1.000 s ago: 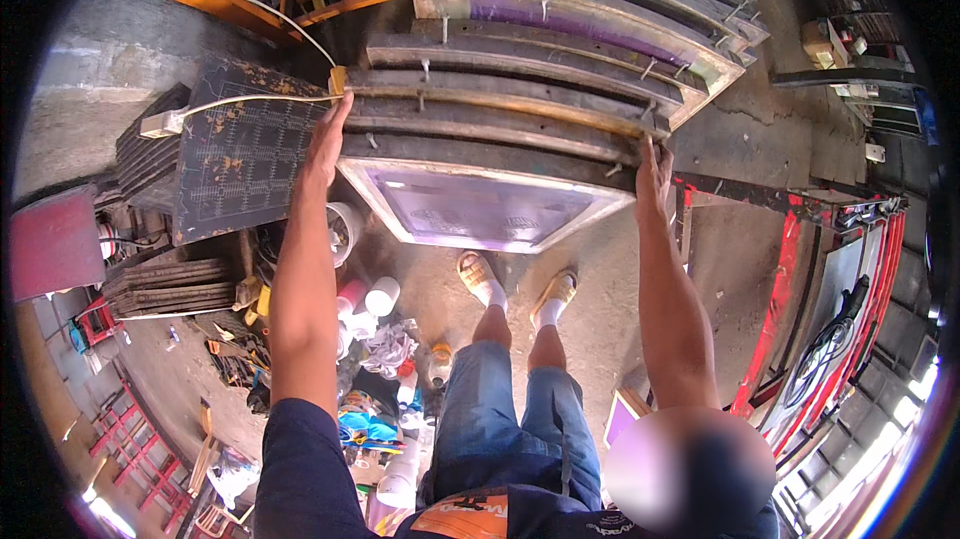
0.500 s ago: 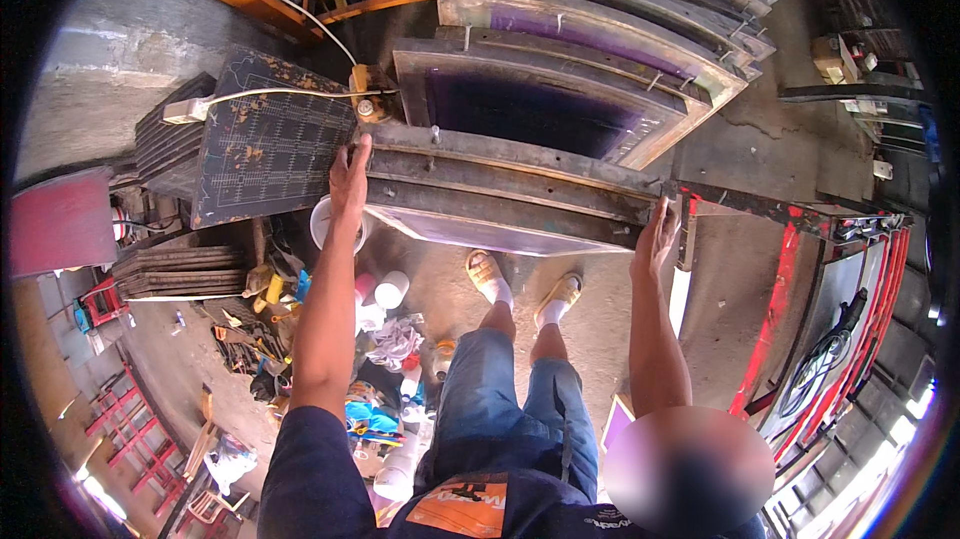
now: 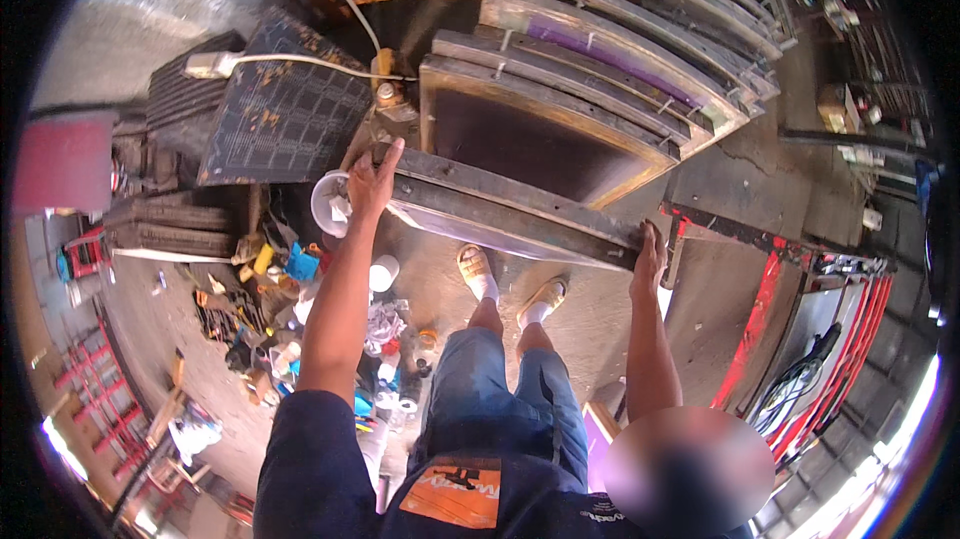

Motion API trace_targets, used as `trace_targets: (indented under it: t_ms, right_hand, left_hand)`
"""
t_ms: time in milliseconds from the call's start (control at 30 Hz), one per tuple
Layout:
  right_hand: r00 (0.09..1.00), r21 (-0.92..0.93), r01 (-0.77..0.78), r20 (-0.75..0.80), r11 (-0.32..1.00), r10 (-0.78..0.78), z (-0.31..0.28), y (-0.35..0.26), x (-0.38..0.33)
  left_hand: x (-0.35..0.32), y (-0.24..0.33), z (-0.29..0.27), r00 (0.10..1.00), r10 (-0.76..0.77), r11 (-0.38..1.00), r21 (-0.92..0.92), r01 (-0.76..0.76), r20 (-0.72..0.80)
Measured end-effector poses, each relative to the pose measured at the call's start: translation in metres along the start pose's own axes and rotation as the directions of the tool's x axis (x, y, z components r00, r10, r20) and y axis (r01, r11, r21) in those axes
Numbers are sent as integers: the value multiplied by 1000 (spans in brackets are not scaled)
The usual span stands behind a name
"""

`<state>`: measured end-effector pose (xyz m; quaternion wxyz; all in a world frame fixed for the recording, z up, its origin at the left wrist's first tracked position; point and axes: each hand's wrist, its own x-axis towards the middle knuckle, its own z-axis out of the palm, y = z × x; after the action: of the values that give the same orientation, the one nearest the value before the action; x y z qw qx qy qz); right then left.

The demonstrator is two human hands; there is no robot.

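Observation:
Between my hands is a pair of long, dark-edged screen-printing frames (image 3: pixel 510 201), held close together above the floor. My left hand (image 3: pixel 373 182) grips their left end, thumb over the top edge. The right end is pressed by my right hand (image 3: pixel 649 257), with its fingers upright along the side; its palm is partly hidden. Pale purplish mesh shows on the near face of the nearer frame. Just beyond, a framed dark panel (image 3: pixel 530 139) leans at the front of a row of similar bolted frames (image 3: pixel 610 44).
A dark gridded board (image 3: pixel 290 104) stands at left, with a white cable plug (image 3: pixel 212 65) before it. Below my left hand is a white bucket (image 3: pixel 328 204). Tools and containers litter the floor left of my feet. A red-edged rack (image 3: pixel 845 349) stands right.
The held bundle and both hands have come down and nearer to me. It shows fewer bars, and a different, yellow-bordered panel now fronts the row. My view has shifted.

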<state>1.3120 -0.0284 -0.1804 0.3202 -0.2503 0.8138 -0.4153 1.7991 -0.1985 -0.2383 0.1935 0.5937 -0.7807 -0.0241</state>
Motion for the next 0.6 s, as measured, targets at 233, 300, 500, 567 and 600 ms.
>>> trace_targets:
  t_ms: [233,300,500,567,600]
  right_hand:
    - [909,-321,343,351,883,-226,-3,-63,-35]
    - [697,-375,684,590,625,-408,19,-64,-32]
    - [248,-133,918,928,373,-278,81,-80,-74]
    - [151,-39,934,944,356,-292,90,-62,-80]
    - [113,-15,949,949,316,-294,91,-53,-84]
  left_hand:
    - [-49,42,-82,795,-546,710,-358,606,264]
    - [-64,46,-91,754,-608,662,-365,654,249]
    - [-128,93,-107,294,-906,420,-721,551,-303]
    - [-177,155,-99,159,-951,302,-694,653,-264]
    - [-200,197,-92,108,-979,196,-663,723,-173]
